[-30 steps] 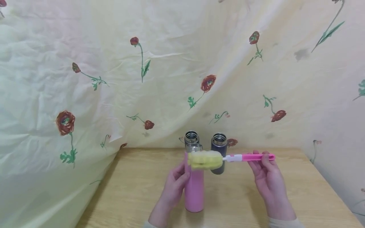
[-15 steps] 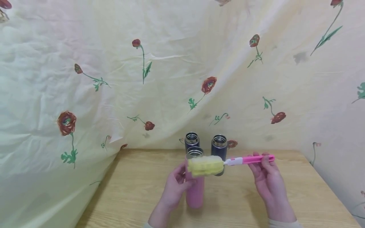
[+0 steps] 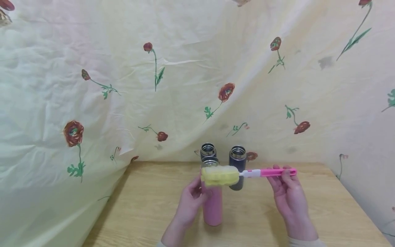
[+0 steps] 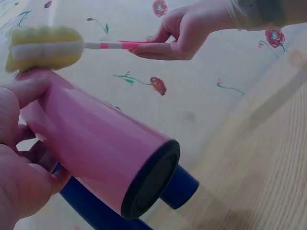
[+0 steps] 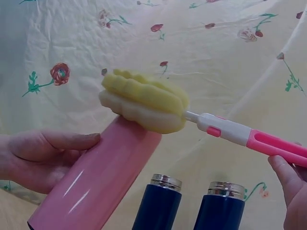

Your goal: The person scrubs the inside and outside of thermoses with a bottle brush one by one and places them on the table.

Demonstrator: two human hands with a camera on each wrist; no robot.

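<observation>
My left hand [image 3: 189, 202] grips a pink bottle [image 3: 213, 207] around its upper part; its steel mouth is uncovered at the top. The bottle's black base faces the left wrist view, raised above the table. In my right hand [image 3: 290, 192] the end of a bottle brush's pink handle [image 3: 273, 172] is pinched between thumb and fingers. The yellow and white sponge head [image 5: 144, 101] lies level across the upper part of the pink bottle in the head view, just below its mouth. Right at the bottle's top edge, the sponge overlaps it in the right wrist view.
Behind the pink bottle stand two dark blue bottles, one at the left [image 5: 158, 203] and one at the right [image 5: 219, 206], both with uncovered steel necks. The wooden table [image 3: 148, 206] meets a flower-printed cloth [image 3: 185, 103] at its back and left side.
The pink bottle has tilted so that its open mouth faces more toward the head camera. The sponge head dipped slightly, then rose again, and both hands kept their holds.
</observation>
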